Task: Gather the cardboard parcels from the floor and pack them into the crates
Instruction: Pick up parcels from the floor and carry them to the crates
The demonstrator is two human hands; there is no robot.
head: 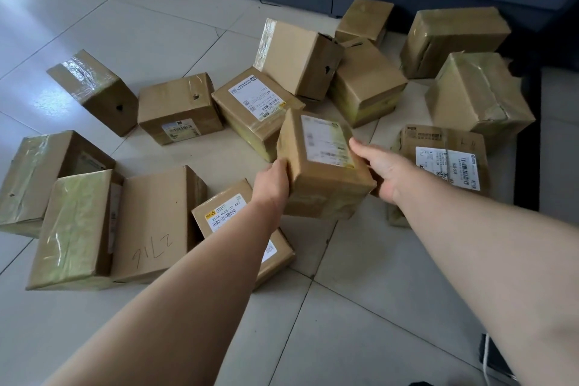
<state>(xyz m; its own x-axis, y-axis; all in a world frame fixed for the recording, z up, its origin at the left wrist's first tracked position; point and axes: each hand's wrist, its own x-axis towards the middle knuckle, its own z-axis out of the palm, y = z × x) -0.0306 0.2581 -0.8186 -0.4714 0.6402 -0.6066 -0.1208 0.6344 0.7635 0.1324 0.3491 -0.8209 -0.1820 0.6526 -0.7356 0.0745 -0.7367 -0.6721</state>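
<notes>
Parcel (324,171) clasped between left grip (272,182) at its nine o'clock edge and right grip (385,169) at three o'clock.

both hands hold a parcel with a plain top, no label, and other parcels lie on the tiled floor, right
Not quite. The head view shows a white label on the top of the parcel that the left hand and right hand hold. The rest is right: other parcels lie on the tiled floor.
</notes>
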